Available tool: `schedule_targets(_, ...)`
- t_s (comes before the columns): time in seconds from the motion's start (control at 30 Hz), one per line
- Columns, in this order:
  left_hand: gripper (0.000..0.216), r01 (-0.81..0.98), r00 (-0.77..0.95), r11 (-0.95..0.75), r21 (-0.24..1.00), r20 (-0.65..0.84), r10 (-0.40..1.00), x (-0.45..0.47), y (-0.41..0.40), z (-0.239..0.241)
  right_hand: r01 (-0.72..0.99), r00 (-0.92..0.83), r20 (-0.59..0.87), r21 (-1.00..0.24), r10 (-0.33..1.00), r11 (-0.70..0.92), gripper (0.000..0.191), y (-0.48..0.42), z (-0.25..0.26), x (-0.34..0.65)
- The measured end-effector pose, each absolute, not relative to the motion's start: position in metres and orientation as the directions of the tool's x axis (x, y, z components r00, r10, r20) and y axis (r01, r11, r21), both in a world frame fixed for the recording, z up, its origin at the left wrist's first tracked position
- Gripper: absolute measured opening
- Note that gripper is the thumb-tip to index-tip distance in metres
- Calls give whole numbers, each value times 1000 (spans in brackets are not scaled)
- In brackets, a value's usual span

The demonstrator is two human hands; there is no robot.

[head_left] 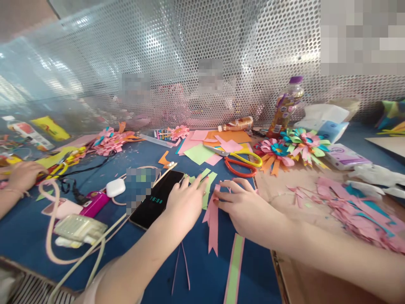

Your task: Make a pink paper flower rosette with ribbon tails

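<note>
My left hand (pixel 186 199) lies palm down beside a black phone (pixel 152 207), its fingers stretched over light green paper strips (pixel 207 185). Close to its right, my right hand (pixel 242 204) has its fingertips on the upper end of a pink paper strip (pixel 213 228) with notched ends; its thumb is hidden. Below that hand, a green strip with pink edges (pixel 234 270) lies on the blue surface. Two thin pink slivers (pixel 182 268) lie nearer to me. Scissors with red and yellow handles (pixel 242 162) rest beyond my hands, against coloured paper sheets (pixel 199 153).
Paper flowers (pixel 305 145), a drink bottle (pixel 283 107) and a tissue pack (pixel 346 157) stand at the right back. Pink scraps (pixel 357 215) cover the cardboard (pixel 268 190). Cables, a charger (pixel 80 228) and an earbud case (pixel 115 187) lie left. Another person's hand (pixel 27 177) is at far left.
</note>
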State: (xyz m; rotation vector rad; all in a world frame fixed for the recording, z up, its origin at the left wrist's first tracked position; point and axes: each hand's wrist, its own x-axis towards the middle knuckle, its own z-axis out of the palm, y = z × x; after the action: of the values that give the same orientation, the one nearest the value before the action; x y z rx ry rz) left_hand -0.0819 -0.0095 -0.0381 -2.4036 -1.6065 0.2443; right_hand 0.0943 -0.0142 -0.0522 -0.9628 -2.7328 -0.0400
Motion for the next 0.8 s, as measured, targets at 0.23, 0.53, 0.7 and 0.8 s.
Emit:
schedule_targets(0.23, 52, 883, 407, -395, -252, -7, 913, -87, 1, -38, 525, -825, 218, -49, 522, 850, 25, -17, -45, 105)
schedule_targets(0.53, 55, 866, 492, -496, -67, -66, 868, -90, 2, -28, 489, -849, 270, 77, 453, 869, 30, -46, -30, 103)
schedule_targets(0.7, 66, 843, 532, -534, 69, -252, 808, -86, -3, -12, 505, -827, 422, 267, 371, 821, 23, -83, -56, 103)
schedule_targets(0.8, 62, 837, 540, -539, 91, -297, 788, -84, -4, -9, 517, -823, 440, 322, 358, 793, 19, -94, -65, 107)
